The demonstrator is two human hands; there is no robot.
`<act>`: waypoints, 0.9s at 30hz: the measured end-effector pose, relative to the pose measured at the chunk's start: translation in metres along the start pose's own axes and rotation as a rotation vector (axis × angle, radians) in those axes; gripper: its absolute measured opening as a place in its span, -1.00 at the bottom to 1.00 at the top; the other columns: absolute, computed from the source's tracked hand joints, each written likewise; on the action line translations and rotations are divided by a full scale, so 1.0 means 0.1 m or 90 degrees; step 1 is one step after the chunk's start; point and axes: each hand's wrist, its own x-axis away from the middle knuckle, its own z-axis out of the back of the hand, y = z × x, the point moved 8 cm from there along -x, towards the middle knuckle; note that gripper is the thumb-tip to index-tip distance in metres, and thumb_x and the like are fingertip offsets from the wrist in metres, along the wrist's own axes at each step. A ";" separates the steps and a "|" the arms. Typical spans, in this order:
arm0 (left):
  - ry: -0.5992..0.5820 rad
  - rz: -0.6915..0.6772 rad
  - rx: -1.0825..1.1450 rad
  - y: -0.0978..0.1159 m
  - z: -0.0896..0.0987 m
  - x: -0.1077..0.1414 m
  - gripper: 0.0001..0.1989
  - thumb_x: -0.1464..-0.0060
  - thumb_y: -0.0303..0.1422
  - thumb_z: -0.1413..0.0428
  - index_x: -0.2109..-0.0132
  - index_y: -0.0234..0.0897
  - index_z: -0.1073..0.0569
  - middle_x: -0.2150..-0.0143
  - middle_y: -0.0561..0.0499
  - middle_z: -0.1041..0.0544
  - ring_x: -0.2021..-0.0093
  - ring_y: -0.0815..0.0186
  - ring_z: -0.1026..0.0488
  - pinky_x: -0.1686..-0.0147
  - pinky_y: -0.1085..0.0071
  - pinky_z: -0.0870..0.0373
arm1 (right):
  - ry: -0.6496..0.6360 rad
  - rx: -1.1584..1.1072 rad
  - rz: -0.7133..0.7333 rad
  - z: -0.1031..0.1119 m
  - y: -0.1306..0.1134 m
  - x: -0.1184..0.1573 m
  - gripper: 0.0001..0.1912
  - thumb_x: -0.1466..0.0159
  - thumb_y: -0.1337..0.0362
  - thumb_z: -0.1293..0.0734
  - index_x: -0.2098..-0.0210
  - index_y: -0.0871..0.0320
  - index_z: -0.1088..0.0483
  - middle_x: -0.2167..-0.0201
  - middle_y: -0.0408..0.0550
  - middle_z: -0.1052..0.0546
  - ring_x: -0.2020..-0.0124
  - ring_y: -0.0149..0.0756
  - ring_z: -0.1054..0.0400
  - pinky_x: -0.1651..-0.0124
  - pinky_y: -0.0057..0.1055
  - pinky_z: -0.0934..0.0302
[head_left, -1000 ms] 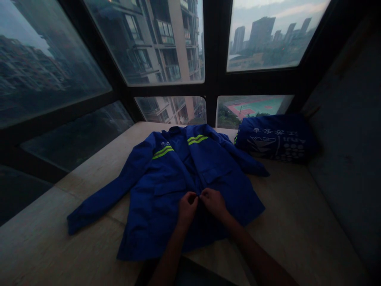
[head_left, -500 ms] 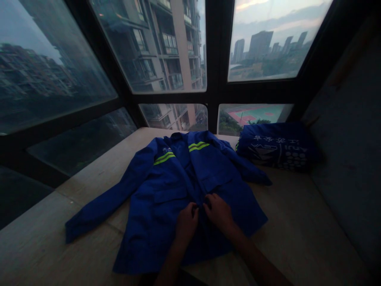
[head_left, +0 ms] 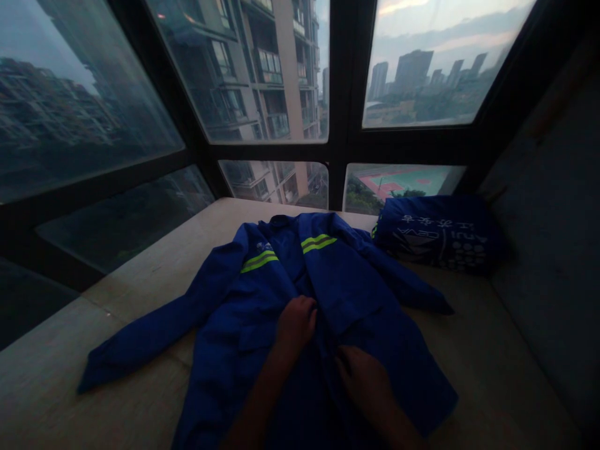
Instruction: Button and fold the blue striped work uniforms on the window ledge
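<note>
A blue work jacket with yellow-green and grey chest stripes lies spread front side up, its collar away from me and its sleeves out to both sides. The front stands partly open at the neck. My left hand is closed on the front edge near mid-chest, fingertips pinched on the cloth. Lower and to the right, my right hand has its fingers curled on the other front edge, by the pocket flap. Shadow hides part of its fingertips.
At the back right, a folded blue bundle with white lettering sits against the wall. The jacket lies on a pale stone sill. Dark-framed windows close off the back and left.
My left hand has moved up along the jacket's front edge, while my right hand has come lower and to the right. The hands are farther apart, and the jacket appears shifted nearer me.
</note>
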 end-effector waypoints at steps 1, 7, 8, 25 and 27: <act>-0.034 -0.004 -0.035 -0.01 -0.04 -0.09 -0.81 -0.25 -0.41 0.01 0.08 -0.22 -0.48 0.04 -0.09 -0.54 0.00 0.23 -0.48 -0.02 0.34 -0.33 | 0.008 0.027 -0.005 0.07 -0.06 -0.03 -0.75 -0.37 0.28 -0.18 0.23 0.10 -0.52 0.22 0.03 -0.58 0.17 -0.17 -0.48 0.14 -0.36 -0.27; -0.131 0.011 -0.099 -0.29 -0.19 -0.22 -0.85 -0.18 -0.46 -0.03 0.19 -0.25 -0.49 0.12 -0.13 -0.54 0.08 0.18 -0.51 0.11 0.33 -0.38 | 0.076 -0.093 0.198 0.24 -0.81 -0.45 -0.66 -0.27 0.53 -0.16 0.09 0.13 -0.44 0.15 0.01 -0.53 0.09 -0.26 -0.41 0.03 -0.40 -0.24; -0.141 0.015 -0.103 -0.34 -0.20 -0.19 -0.85 -0.19 -0.45 -0.02 0.19 -0.24 -0.49 0.13 -0.13 -0.55 0.10 0.18 -0.51 0.13 0.34 -0.39 | 0.067 -0.129 0.215 0.21 -0.88 -0.55 -0.64 -0.25 0.56 -0.15 0.10 0.14 -0.43 0.15 0.00 -0.53 0.10 -0.28 -0.42 0.03 -0.42 -0.24; 0.000 0.103 0.083 -0.43 -0.15 -0.07 -0.88 -0.18 -0.43 -0.04 0.21 -0.19 -0.48 0.22 -0.02 -0.61 0.20 0.24 -0.54 0.24 0.40 -0.28 | 0.037 0.064 -0.003 0.06 -0.30 -0.86 -0.76 -0.33 0.33 -0.25 0.04 0.25 -0.42 0.06 0.17 -0.48 -0.02 -0.13 -0.38 -0.06 -0.32 -0.21; 0.033 0.116 0.125 -0.41 -0.15 -0.08 -0.89 -0.18 -0.41 -0.05 0.23 -0.21 -0.49 0.25 -0.03 -0.61 0.22 0.25 -0.54 0.23 0.40 -0.28 | 0.038 0.103 -0.027 0.05 -0.35 -0.87 -0.78 -0.33 0.40 -0.22 0.07 0.25 -0.42 0.06 0.21 -0.47 -0.01 -0.11 -0.37 -0.03 -0.30 -0.23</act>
